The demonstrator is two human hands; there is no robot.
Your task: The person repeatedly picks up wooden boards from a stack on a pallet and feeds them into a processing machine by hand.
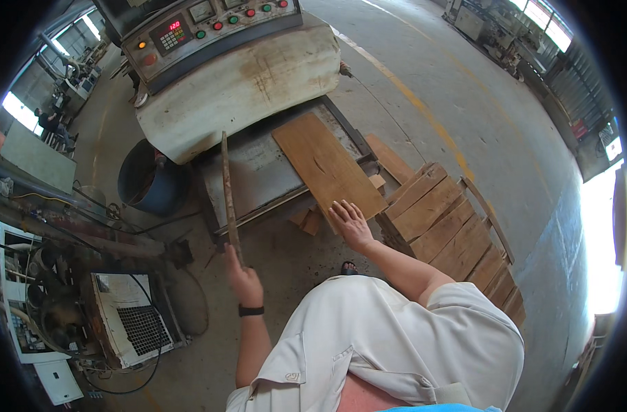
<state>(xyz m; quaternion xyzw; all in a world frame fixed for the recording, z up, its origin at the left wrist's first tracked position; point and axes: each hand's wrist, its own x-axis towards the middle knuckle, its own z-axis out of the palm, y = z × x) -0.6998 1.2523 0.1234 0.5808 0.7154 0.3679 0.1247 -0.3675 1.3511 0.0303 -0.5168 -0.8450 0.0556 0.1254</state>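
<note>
My left hand [243,276] is closed around the lower end of a long, narrow wooden stick [228,185]. The stick's far end reaches up to the front of a machine with a pale, stained hood [238,82]. Lying on the machine's metal feed table [262,156] is a wide brown wooden board [324,161], its near end sticking out toward me. My right hand [351,221] rests on the near left corner of this board, fingers stretched out flat.
A control panel [207,31] with coloured buttons tops the machine. Stacked boards [451,226] stand close on my right. To the left are a dark blue bin [149,180], trailing cables and a wheeled-looking unit with a grille [143,328]. A person [54,123] sits far left.
</note>
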